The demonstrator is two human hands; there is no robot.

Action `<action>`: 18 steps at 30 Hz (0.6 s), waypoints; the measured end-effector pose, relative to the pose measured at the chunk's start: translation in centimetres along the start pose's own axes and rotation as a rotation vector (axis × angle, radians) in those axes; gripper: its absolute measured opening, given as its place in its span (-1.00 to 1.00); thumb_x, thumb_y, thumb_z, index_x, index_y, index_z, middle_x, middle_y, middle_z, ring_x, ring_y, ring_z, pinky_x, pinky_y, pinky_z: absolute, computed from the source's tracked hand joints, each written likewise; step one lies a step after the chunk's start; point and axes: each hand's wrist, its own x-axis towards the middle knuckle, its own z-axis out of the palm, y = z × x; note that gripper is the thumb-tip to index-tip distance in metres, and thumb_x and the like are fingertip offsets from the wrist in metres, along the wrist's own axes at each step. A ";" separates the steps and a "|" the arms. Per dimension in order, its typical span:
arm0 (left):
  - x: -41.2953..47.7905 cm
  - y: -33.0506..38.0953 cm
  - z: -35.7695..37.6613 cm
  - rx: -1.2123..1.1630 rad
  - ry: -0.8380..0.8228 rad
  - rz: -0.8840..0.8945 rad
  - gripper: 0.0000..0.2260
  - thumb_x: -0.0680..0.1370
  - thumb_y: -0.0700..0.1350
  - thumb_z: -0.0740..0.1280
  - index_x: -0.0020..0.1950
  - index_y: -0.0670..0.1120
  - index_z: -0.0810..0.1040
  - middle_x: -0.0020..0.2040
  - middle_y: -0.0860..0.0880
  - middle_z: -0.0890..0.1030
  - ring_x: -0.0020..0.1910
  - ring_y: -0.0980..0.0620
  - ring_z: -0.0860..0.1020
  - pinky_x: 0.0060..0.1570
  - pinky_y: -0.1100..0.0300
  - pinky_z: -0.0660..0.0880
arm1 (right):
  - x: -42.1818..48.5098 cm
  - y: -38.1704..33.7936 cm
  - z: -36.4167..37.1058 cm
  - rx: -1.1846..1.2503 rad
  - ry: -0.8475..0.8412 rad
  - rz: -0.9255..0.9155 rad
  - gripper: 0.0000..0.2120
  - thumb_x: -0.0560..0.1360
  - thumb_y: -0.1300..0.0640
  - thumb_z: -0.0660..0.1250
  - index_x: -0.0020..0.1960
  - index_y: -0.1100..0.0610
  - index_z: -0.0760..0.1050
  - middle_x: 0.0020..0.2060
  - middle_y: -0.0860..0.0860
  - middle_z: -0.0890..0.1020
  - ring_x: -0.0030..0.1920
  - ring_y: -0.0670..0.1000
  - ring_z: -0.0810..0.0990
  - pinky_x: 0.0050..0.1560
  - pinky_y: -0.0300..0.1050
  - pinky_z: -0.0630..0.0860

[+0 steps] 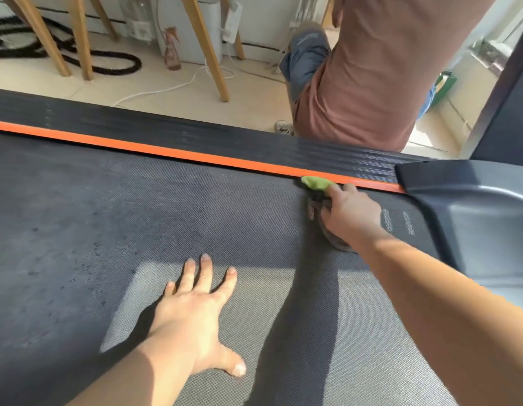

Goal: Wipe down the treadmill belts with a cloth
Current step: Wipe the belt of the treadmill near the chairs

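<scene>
Wipe at the orange strip [166, 149]: 2 hands on the treadmill belt [108, 215].
Right hand [346, 212] grips the bunched cloth [314, 183], its green end touching the strip, beside the motor cover [474, 206]. Left hand [193, 315] lies open, fingers spread flat on the belt, well short of the strip. Cloth judged light, soft and limp: best held wadded under the palm, pressed onto the textured belt.

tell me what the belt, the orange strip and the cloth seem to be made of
Belt: likely rubber or PVC, matte dark grey, with a fine woven-looking grid texture.
Orange strip: smooth with a slight sheen, so painted metal or plastic; the look leaves it open.
Cloth under the right hand: soft fabric, perhaps microfibre, green and grey, bunched into folds.
</scene>
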 end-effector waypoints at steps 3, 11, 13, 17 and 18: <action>0.2 -0.2 0.3 -0.002 0.003 0.001 0.39 0.10 0.59 0.43 0.55 0.25 -0.49 0.57 -0.08 -0.53 0.59 -0.15 -0.44 0.62 -0.18 -0.13 | 1.3 4.7 0.0 -0.046 -0.058 0.314 -0.56 0.60 -0.12 0.21 0.39 0.08 0.43 0.26 0.19 0.49 0.26 0.30 0.55 0.16 0.16 0.52; -0.1 -0.1 -0.1 -0.036 0.011 0.001 0.40 0.07 0.59 0.44 0.57 0.26 -0.45 0.59 -0.06 -0.50 0.60 -0.13 -0.42 0.62 -0.16 -0.11 | 0.2 -8.6 -0.1 0.310 -0.051 0.317 -0.63 0.56 0.06 0.28 0.33 0.12 0.42 0.25 0.17 0.56 0.23 0.24 0.61 0.13 0.05 0.53; 0.0 -0.1 -0.1 -0.025 0.014 -0.001 0.41 0.05 0.59 0.45 0.59 0.24 -0.42 0.61 -0.07 -0.47 0.61 -0.14 -0.40 0.62 -0.17 -0.10 | -2.9 -14.4 -0.2 0.299 -0.050 0.059 -0.61 0.56 0.00 0.27 0.36 0.07 0.40 0.22 0.16 0.55 0.18 0.25 0.61 0.04 0.03 0.51; 0.1 0.0 -0.1 -0.043 0.008 -0.007 0.41 0.06 0.56 0.48 0.60 0.24 -0.40 0.61 -0.06 -0.47 0.61 -0.12 -0.40 0.62 -0.17 -0.09 | -6.3 -17.4 -0.2 0.181 -0.096 -0.381 -0.62 0.57 -0.12 0.28 0.32 0.01 0.43 0.16 0.09 0.52 0.13 0.23 0.58 -0.13 0.01 0.39; 0.0 0.0 -0.1 -0.043 0.008 -0.005 0.40 0.07 0.56 0.47 0.59 0.25 -0.41 0.60 -0.06 -0.48 0.61 -0.12 -0.41 0.62 -0.17 -0.10 | -5.7 -16.0 -0.2 0.158 -0.072 -0.410 -0.62 0.57 -0.16 0.26 0.31 0.00 0.44 0.14 0.08 0.53 0.12 0.22 0.59 -0.12 0.01 0.42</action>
